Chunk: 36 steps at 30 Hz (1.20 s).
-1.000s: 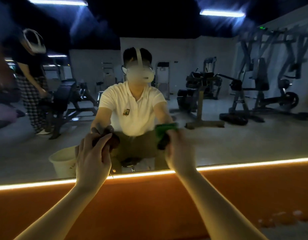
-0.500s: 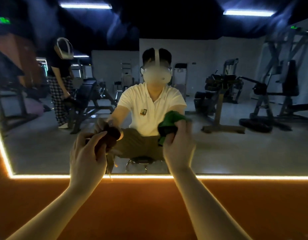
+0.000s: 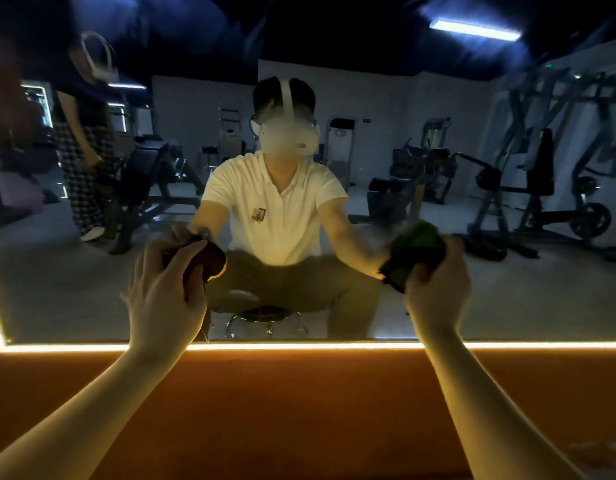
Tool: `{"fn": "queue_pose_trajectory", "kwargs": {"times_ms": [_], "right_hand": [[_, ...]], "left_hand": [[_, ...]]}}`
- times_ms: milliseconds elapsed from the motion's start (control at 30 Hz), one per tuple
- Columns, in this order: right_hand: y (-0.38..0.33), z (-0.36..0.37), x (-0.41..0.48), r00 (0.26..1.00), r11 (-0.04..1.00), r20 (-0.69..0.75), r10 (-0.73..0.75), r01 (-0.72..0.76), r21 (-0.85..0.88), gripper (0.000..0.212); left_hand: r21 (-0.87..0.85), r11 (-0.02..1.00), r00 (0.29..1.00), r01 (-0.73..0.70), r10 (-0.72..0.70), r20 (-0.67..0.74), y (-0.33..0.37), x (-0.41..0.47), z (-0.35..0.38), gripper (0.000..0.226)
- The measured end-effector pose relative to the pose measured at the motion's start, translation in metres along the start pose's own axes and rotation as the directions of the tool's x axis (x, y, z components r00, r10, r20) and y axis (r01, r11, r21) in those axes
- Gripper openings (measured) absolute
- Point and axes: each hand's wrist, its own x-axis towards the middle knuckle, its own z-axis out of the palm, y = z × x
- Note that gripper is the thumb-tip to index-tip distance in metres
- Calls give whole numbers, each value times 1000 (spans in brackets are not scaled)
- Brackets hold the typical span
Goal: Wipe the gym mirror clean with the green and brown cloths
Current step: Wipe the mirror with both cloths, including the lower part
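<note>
Gripping a bunched brown cloth, the left hand has its fingers curled round the wad, thumb on top, and holds it against the mirror low on the glass, left of centre. The right hand is likewise clenched round a crumpled green cloth, held against the glass farther right and at about the same height. Each cloth meets its own reflection, so both appear to touch the pane. The two hands are well apart, with both bare forearms reaching up from the lower edge of the view.

By count: two hands, two cloths, one in each, and one mirror. A glowing light strip runs along the mirror's lower edge and up its left side, above an orange wall. The glass reflects the seated wearer on a stool, a second person standing at the left, and several gym machines, too dim to count.
</note>
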Motion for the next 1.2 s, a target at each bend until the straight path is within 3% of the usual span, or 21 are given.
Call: {"fn": "queue_pose_trajectory", "kwargs": {"times_ms": [67,133,267,333,367,433,500,567,667,767,833,933,1100,1200], "right_hand": [[7,-2,1,992,993,-54,114,-116,-35,33],[-15,12,-9,992,994,-53,111,-111,-7,35],[-85,61,-44,999,994,46,-25,20,107,41],[-117,81,-72,972,980,161,-171,151,129,38],[-128,88,-88,926,958,254,-279,248,147,36],[-139,96,-112,761,860,404,-507,474,187,33],[-129,96,-113,646,773,450,-616,607,187,36],[-106,84,-96,654,788,476,-588,595,157,31],[-54,53,-62,790,866,399,-465,500,18,19],[-26,30,-50,926,956,286,-247,281,-84,23],[-35,36,-61,965,982,224,-134,160,-99,19],[-78,67,-96,940,979,275,-204,203,30,16],[-162,118,-152,807,947,496,-321,291,138,28],[-183,126,-162,707,889,552,-442,428,163,32]], "left_hand": [[-8,1000,1000,-18,18,-24,1,0,3,42],[-18,999,999,-43,42,-35,2,1,2,42],[0,998,998,-67,67,-13,-4,2,-1,41],[8,997,997,-73,73,-11,-10,1,-3,41],[8,998,998,-70,70,-11,-14,0,-4,40],[1,998,998,-61,61,-13,-19,-4,-4,37],[-2,999,999,-47,47,-8,-21,-7,-4,35],[-9,999,999,-41,41,-4,-21,-8,-4,36],[-15,999,999,-45,46,12,-21,-7,-4,39],[-31,997,997,-70,71,31,-25,-6,-7,38],[-41,996,996,-74,76,39,-27,-6,-10,37],[-40,997,997,-63,65,47,-32,-6,-17,40],[-41,999,998,-15,18,56,-51,-5,-35,41],[-50,998,998,43,-41,57,-58,-8,-39,39]]}}
